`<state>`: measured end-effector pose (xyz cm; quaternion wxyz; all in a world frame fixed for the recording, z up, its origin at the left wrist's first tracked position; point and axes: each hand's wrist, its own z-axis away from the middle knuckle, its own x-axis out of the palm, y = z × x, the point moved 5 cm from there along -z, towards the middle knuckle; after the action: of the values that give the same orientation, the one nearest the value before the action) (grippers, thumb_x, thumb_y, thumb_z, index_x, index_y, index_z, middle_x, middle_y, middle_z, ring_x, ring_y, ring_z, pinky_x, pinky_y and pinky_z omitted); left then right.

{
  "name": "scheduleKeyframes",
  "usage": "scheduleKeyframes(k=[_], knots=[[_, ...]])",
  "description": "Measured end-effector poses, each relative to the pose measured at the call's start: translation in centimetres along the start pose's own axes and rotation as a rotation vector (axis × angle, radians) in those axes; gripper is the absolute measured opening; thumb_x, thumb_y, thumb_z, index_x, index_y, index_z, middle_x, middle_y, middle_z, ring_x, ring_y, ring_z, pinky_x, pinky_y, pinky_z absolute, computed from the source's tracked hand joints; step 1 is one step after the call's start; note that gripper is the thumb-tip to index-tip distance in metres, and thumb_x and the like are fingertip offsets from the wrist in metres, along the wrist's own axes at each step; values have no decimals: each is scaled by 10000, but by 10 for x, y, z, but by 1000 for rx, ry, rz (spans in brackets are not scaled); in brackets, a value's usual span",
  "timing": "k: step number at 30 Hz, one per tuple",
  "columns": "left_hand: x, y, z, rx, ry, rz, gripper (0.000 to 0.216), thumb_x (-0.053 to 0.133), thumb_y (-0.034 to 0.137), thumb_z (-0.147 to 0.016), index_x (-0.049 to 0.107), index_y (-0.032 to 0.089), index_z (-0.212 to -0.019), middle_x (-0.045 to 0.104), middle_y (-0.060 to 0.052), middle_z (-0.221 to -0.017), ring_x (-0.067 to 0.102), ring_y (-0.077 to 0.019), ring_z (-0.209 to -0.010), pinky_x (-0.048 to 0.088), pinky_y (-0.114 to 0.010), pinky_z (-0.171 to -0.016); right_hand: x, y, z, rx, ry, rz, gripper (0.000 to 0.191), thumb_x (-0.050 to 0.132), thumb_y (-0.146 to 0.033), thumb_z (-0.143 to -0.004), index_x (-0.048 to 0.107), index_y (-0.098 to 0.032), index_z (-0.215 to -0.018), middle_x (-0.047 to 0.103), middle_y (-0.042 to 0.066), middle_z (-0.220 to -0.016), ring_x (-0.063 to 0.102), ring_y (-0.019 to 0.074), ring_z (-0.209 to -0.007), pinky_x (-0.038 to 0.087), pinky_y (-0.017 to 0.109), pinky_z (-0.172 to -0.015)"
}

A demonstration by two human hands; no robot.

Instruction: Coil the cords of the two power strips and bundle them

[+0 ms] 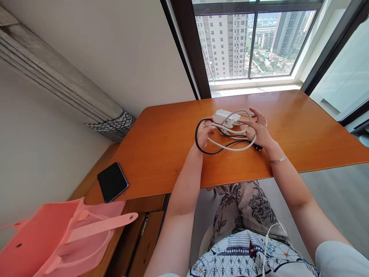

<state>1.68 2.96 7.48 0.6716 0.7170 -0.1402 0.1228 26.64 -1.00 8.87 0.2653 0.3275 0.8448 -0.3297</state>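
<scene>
A tangle of cables lies over the wooden table in front of me, with a white cable (236,149) and a black cable (211,153) looped together. My left hand (204,134) is closed around the left end of the loops, fingers curled over the white cable. On the right side, my right hand (259,129) has its fingers spread and touches the white loops. Between and behind both hands sits a white rectangular box (226,118), perhaps a power strip or adapter. A black plug (258,147) shows below my right hand. Cable parts behind the fingers are hidden.
The cables rest on an orange-brown wooden table (161,154). A dark-screened tablet or phone (112,182) lies near its left corner. A pink bag (57,238) stands at the lower left, beside a wooden drawer cabinet (147,238). A window (253,42) is beyond the table.
</scene>
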Motion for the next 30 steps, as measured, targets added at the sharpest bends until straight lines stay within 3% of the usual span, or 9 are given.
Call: scheduleKeyframes(k=[2, 5, 8, 13, 17, 22, 27, 30], knots=[[0, 1, 2, -41, 77, -12, 297, 748, 128, -641, 638, 216, -903, 664, 26, -741, 617, -112, -676, 437, -202, -597, 0, -3, 0, -18, -42, 44, 332, 715, -487, -852, 764, -269, -1098, 523, 103, -1479, 507, 358, -1266, 401, 550, -1099], [1, 3, 3, -39, 116, -61, 297, 809, 141, -660, 599, 209, -859, 626, 45, -710, 596, -97, -642, 431, -193, -599, -2, 0, -2, 63, 56, 4, 374, 617, -578, -917, 720, -237, -803, 679, 108, -1047, 577, 300, -1050, 456, 481, -991], [4, 6, 4, 5, 105, -98, 359, 883, 142, -645, 578, 202, -825, 570, 68, -656, 558, -83, -599, 413, -188, -600, -2, 15, -2, 296, 179, -145, 576, 420, -670, -989, 574, -238, -641, 602, 58, -718, 568, 229, -768, 472, 388, -778], [9, 9, 7, 62, 22, -67, 337, 910, 238, -699, 576, 201, -730, 562, 58, -635, 568, -80, -584, 450, -190, -637, 0, 40, 1, 624, 298, -372, 699, 397, -829, -904, 489, -235, -547, 496, 10, -541, 512, 174, -589, 408, 324, -620], [17, 10, 12, 83, -181, -136, 385, 936, 355, -655, 593, 183, -623, 555, 30, -543, 515, -80, -507, 405, -198, -545, 1, 47, 0, 684, 317, -512, 634, 494, -810, -854, 535, -231, -601, 462, -17, -506, 481, 152, -541, 397, 301, -576], [39, 6, 33, 0, -525, -224, 469, 983, 478, -504, 641, 185, -630, 609, 12, -580, 550, -108, -512, 425, -235, -517, 0, 34, -4, 575, 301, -470, 459, 741, -646, -717, 582, -216, -701, 568, -23, -631, 497, 135, -600, 398, 277, -575], [70, -3, 66, -48, -893, -309, 452, 956, 509, -570, 702, 181, -747, 688, -48, -683, 616, -146, -592, 451, -274, -569, 14, 12, -2, 516, 146, -305, 293, 795, -456, -704, 641, -210, -745, 611, -21, -624, 526, 141, -587, 422, 281, -594], [82, -11, 76, -98, -954, -262, 458, 911, 552, -644, 705, 197, -847, 729, -66, -755, 697, -189, -702, 521, -309, -668, 26, -6, -1, 396, 37, -310, 289, 789, -415, -733, 702, -208, -915, 659, -5, -686, 557, 146, -608, 447, 286, -619]])
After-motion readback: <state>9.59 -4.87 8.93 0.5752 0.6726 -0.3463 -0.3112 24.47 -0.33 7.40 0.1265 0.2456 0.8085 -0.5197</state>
